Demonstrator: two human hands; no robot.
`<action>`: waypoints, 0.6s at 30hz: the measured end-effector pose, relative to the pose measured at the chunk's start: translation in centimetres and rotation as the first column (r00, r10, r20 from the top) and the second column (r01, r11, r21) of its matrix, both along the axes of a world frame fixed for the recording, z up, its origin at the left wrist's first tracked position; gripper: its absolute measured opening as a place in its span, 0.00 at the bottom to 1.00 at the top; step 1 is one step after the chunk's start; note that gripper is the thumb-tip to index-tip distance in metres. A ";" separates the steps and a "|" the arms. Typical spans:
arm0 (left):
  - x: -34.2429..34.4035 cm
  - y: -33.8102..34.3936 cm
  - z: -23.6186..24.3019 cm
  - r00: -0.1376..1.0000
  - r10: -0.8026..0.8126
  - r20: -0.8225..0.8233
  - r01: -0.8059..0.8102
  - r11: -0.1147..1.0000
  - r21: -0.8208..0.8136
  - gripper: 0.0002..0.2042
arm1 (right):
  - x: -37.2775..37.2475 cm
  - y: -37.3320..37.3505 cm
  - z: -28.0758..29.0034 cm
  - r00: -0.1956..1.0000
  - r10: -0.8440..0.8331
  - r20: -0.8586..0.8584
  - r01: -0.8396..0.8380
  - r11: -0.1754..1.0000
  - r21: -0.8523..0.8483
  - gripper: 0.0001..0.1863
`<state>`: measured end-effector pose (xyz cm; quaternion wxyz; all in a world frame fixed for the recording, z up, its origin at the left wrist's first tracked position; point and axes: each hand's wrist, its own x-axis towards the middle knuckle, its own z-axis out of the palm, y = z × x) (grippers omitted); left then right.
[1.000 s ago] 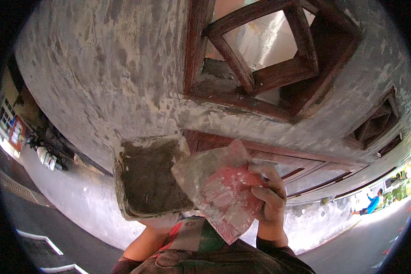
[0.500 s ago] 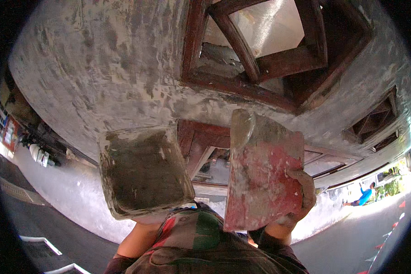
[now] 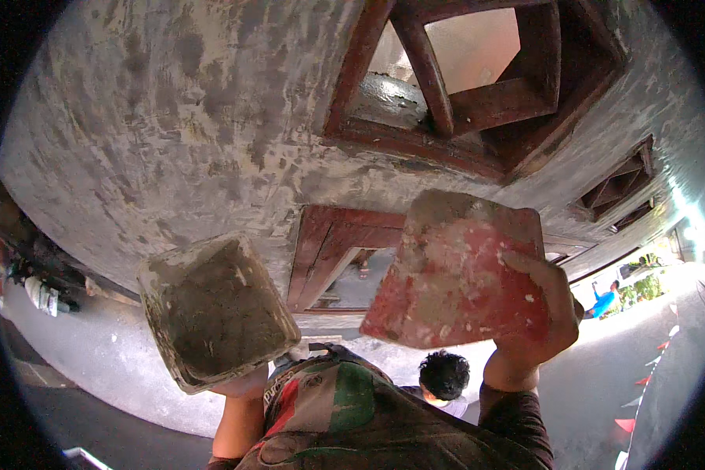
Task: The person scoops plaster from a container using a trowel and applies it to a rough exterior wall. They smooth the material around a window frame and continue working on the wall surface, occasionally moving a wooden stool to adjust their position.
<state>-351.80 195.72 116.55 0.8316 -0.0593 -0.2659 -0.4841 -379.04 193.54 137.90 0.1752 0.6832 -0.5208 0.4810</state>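
Note:
My left hand (image 3: 244,381) is under a squarish shallow tub (image 3: 215,317), caked with grey plaster on its floor and rim; its fingers are mostly hidden by the tub. With my right hand (image 3: 552,313) I grip a flat red plastering float (image 3: 462,274) by its side edge, fingers wrapped over its face. Dried grey plaster smears the float, thickest along the upper edge. Tub and float are held apart from each other, in front of a blotchy grey plastered wall (image 3: 188,117).
Above is a dark red wooden window frame (image 3: 415,145) with an opened sash; a second red frame (image 3: 309,258) lies behind the float. One person's head (image 3: 444,374) shows below the float. Another person in blue (image 3: 603,301) is far right, near a string of small flags (image 3: 625,425).
The float has moved right and tilted, its lower end swinging left. The tub has shifted left and slightly down. A person's dark-haired head has come into view below the float.

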 end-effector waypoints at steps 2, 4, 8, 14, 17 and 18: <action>0.6 0.1 -0.4 1.000 0.009 -0.018 -0.009 1.000 0.002 0.38 | 1.8 -0.4 1.2 1.000 0.013 0.010 -0.014 1.000 0.018 0.14; 1.0 0.0 -0.6 0.999 0.037 -0.030 -0.037 0.999 0.004 0.36 | 3.6 -1.3 2.7 0.994 0.088 0.057 -0.091 0.995 0.045 0.12; 2.4 -0.5 -3.2 0.994 0.069 -0.080 -0.068 0.998 0.019 0.38 | 6.4 -2.8 6.6 0.917 0.079 -0.390 -0.071 0.997 0.035 0.18; 4.7 0.1 -3.9 0.989 0.056 -0.137 -0.052 0.998 0.036 0.40 | 11.6 -6.5 7.8 0.874 0.086 -0.479 -0.037 0.993 0.110 0.17; 5.3 0.4 -4.4 0.979 0.151 -0.140 -0.137 0.985 0.104 0.41 | 12.6 -6.5 7.8 0.856 0.075 -0.512 -0.053 0.997 0.057 0.17; 5.8 0.5 -4.7 0.969 0.206 -0.137 -0.187 0.972 0.139 0.41 | 12.9 -6.4 8.0 0.855 0.096 -0.509 -0.076 0.995 0.059 0.17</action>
